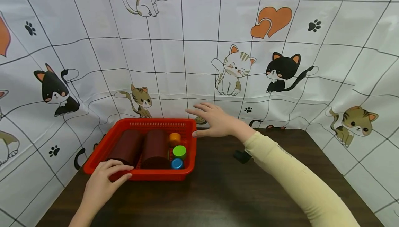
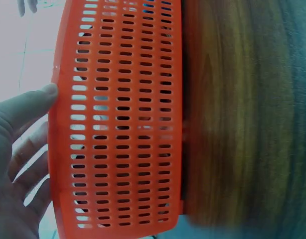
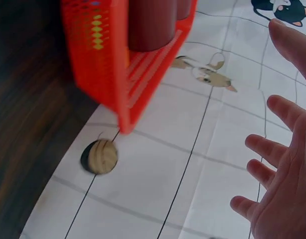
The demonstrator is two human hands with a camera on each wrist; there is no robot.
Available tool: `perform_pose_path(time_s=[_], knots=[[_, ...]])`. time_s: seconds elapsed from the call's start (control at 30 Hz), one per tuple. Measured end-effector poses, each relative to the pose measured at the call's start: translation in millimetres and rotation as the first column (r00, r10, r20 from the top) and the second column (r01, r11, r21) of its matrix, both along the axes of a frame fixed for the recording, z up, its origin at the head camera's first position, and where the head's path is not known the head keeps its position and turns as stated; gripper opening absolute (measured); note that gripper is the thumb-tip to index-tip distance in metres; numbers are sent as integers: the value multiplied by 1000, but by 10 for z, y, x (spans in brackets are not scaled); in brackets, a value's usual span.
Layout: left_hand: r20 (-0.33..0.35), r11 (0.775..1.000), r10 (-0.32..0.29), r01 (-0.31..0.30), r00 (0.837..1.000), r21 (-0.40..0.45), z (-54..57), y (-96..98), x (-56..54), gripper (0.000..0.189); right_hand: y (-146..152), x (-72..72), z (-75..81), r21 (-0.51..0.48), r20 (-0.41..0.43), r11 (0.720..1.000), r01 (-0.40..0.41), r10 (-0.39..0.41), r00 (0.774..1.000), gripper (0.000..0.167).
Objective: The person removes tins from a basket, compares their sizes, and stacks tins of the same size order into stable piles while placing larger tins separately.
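Observation:
A red plastic basket (image 1: 159, 175) with slotted sides stands on the dark wooden table. My left hand (image 1: 101, 183) grips its near rim towards the left, the thumb (image 2: 36, 102) outside and the fingers reaching over the edge. Inside lie two thick dark-red cylinders, one on the left (image 1: 127, 145) and one in the middle (image 1: 155, 147). Along the right side sit small round pieces: orange (image 1: 175, 139), green (image 1: 179, 152) and blue (image 1: 177, 163). My right hand (image 1: 215, 121), fingers spread, hovers by the basket's far right corner and holds nothing.
A white sheet (image 1: 199, 57) with a grid and printed cats hangs behind and around the table (image 1: 224, 192). A small black object (image 1: 241, 156) shows beside my right forearm, partly hidden by the pale yellow sleeve (image 1: 290, 171).

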State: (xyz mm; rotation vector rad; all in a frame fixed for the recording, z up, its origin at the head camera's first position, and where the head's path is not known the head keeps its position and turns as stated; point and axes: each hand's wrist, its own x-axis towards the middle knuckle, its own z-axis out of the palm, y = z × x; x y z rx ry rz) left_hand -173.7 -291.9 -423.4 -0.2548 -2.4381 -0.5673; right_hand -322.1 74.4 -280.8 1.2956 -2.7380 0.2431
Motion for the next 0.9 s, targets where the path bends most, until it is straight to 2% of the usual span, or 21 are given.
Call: perform_pose_path(time_s=[0.17, 0.27, 0.57, 0.73, 0.9], knots=[[-36, 999, -6, 7, 999, 33, -42, -12, -7, 31, -283, -105, 52, -25, 36, 1000, -13, 13, 999, 79], [-35, 999, -5, 6, 999, 44, -60, -1, -18, 30, -440, -179, 47, -47, 64, 999, 1, 2, 998, 77], [-16, 995, 29, -28, 999, 94, -102, 36, 1, 30, -860, -422, -133, -78, 72, 997, 10, -5, 997, 68], [-11, 994, 48, -47, 999, 102, -110, 24, 32, 31, -1010, -526, -231, -149, 141, 988, 25, -4, 990, 64], [-5, 993, 45, -44, 999, 108, -103, 27, 14, 31, -1081, -609, -325, -250, 221, 966, 71, -14, 975, 60]])
